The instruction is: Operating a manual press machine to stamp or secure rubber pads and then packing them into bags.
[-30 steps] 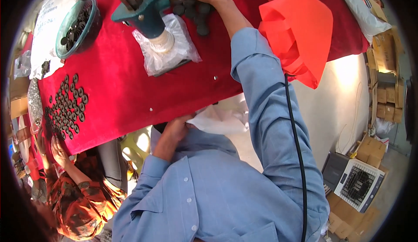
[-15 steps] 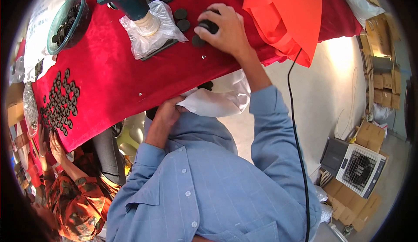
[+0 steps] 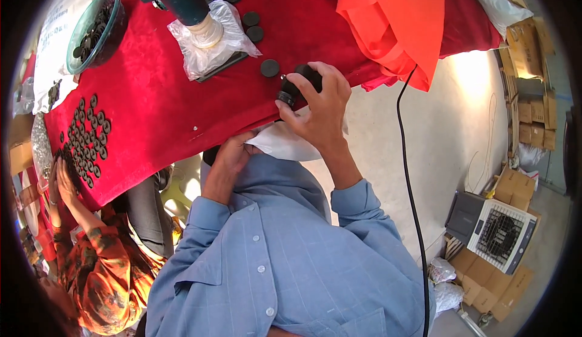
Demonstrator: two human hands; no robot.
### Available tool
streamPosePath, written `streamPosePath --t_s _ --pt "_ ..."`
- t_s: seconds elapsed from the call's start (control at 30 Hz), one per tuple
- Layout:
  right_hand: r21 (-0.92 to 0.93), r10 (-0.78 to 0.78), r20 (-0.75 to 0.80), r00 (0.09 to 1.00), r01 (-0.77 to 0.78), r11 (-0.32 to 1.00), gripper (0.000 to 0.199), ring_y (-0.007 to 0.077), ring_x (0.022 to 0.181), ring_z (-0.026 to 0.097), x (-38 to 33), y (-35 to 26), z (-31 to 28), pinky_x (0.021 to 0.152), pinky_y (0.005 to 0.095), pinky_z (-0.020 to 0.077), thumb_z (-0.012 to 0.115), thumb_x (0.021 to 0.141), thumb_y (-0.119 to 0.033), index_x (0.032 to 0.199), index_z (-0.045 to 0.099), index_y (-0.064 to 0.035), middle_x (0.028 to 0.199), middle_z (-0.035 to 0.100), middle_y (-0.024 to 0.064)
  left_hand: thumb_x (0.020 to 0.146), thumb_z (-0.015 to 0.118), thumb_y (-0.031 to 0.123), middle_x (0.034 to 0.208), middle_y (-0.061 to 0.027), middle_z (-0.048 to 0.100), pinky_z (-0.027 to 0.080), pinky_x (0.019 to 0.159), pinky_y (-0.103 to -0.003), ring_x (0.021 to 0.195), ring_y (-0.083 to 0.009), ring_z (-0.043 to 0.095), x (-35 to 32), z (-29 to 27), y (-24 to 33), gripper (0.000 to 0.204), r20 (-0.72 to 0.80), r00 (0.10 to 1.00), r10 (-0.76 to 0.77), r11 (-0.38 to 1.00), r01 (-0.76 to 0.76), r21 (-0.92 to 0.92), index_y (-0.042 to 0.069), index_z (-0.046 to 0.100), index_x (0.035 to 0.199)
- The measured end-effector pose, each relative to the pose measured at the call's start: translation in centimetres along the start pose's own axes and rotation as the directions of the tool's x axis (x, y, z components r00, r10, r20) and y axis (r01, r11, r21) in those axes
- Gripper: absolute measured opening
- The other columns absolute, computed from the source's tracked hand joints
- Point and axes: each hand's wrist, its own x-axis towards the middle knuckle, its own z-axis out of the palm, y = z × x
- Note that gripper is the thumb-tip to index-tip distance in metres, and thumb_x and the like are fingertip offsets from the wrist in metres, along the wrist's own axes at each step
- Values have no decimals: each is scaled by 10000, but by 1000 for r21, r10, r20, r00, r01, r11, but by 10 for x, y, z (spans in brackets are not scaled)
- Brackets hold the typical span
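My right hand (image 3: pixel 321 115) is curled round a few round black discs (image 3: pixel 308 77) at the table's front edge, above a white plastic bag (image 3: pixel 280 141). My left hand (image 3: pixel 233 160) pinches the bag's edge just below the table. Part of the bag is hidden behind my right hand and wrist. On the red cloth (image 3: pixel 163 103), a single black disc (image 3: pixel 270 67) lies a little left of my right hand. Several more discs (image 3: pixel 254 33) lie farther back beside a dark green hand press (image 3: pixel 182 3), whose base is wrapped in clear plastic.
A teal-rimmed tub (image 3: pixel 96 33) holds small black parts at the far left. Several small black rings (image 3: pixel 88 137) are spread near a co-worker's hands (image 3: pixel 63 182). An orange-red cloth bag (image 3: pixel 394 27) sits at the right. A black cable (image 3: pixel 407 185) hangs past my right arm.
My right hand has lifted black discs off the cloth and drawn them toward me, over the bag. One disc stays behind on the cloth. My left hand has hardly moved.
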Motion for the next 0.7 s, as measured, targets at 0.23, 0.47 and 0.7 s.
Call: streamPosePath --t_s 0.23,0.47,0.7 --pt "114 15 -90 996 -4 993 482 353 1155 481 -19 -2 5 939 456 424 873 643 -139 1080 671 -153 1270 489 174 910 537 52 1232 -176 689 623 852 -432 1058 -295 707 1 -1 -1 414 16 1000 15 999 -14 -50 -41 599 1308" --pt "131 -11 -27 1000 14 991 364 321 1062 520 -45 1 6 851 410 473 830 709 -61 1026 658 -111 1193 519 158 901 561 44 1226 -171 690 623 839 -428 1051 -307 706 -1 7 4 407 -19 1000 14 1000 -14 4 -38 608 1297" --pt "374 -3 -161 987 64 925 231 331 948 649 29 24 1 814 389 538 737 772 16 988 675 -36 1017 636 160 916 580 49 1208 -167 693 618 823 -444 1038 -311 706 6 -22 -13 376 -53 998 -41 999 41 -8 -26 616 1283"
